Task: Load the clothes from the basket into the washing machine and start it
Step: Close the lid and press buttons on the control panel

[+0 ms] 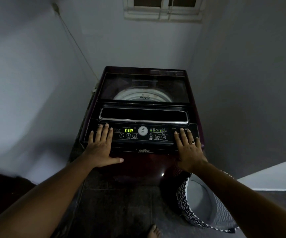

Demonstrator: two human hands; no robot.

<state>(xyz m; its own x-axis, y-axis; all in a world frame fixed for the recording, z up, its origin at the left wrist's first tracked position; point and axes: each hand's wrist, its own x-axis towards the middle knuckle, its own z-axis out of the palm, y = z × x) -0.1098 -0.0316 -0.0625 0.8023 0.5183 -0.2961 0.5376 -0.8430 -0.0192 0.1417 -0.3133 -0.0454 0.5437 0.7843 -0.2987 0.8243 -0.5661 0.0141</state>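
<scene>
- We stood in front of the washer (144, 162), a dark red top-loader set in a corner between pale walls.
- Our left hand (102, 148) lay flat on the left end of the panel (142, 142). Its fingers were straight and spread and its thumb stretched out to the right along the front edge. The grip was wide and held nothing.
- Our right hand (190, 152) lay flat on the right end of the panel in the same way, fingers straight, grip wide, nothing in it. It wore a ring (192, 142) on one finger.
- Between the hands the display (128, 130) glowed green with "CUP". Just below it sat three numbered buttons (128, 135), and a round white badge (143, 130) marked 6 was just to the right.
- Neither hand touched the buttons.
- The lid (144, 86) lay down flat on top. Through its dark glass we saw the pale ring of the drum (142, 96).
- We could not tell whether clothes lay in the drum, because the glass was too dark.
- The basket (181, 200), with its black-and-white zigzag cloth, stood on the floor (118, 203) just to the right of the washer, under our right forearm. Its pale inside showed.
- One bare foot (153, 231) showed at the bottom edge, near the basket.
- A thin cord (73, 40) ran down the left wall towards the back of the washer, and a small window (162, 9) sat high on the far wall.
</scene>
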